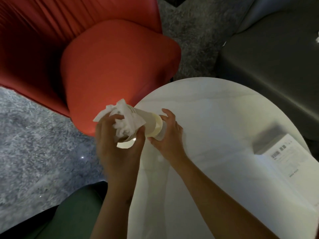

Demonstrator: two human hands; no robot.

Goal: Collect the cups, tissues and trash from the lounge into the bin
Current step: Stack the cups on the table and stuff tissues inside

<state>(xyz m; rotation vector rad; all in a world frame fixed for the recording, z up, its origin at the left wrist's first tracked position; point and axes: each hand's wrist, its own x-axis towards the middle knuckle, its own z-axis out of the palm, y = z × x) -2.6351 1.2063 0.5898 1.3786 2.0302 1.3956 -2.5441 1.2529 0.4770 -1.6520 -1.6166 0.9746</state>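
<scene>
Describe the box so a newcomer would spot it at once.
Start at the round white table. Near its right edge lies a rectangular box, grey on top, with dark print on its white side. Unlike the tissue-stuffed cup, it is not being held.

Colours. Tissue [120,109] in my left hand [119,145]: plain white. Cup [148,121] in my right hand [170,135]: pale beige, with a cream-yellow band near its base. Table [215,109]: white, with faint grey veining. Armchair [43,31]: orange-red, its back in fine pleated stripes. Carpet [34,144]: grey, mottled with lighter flecks. Box [284,156]: white top with dark print, grey side. Sofa [267,66]: plain dark grey. Seat [77,213] nearest me: dark green.
</scene>
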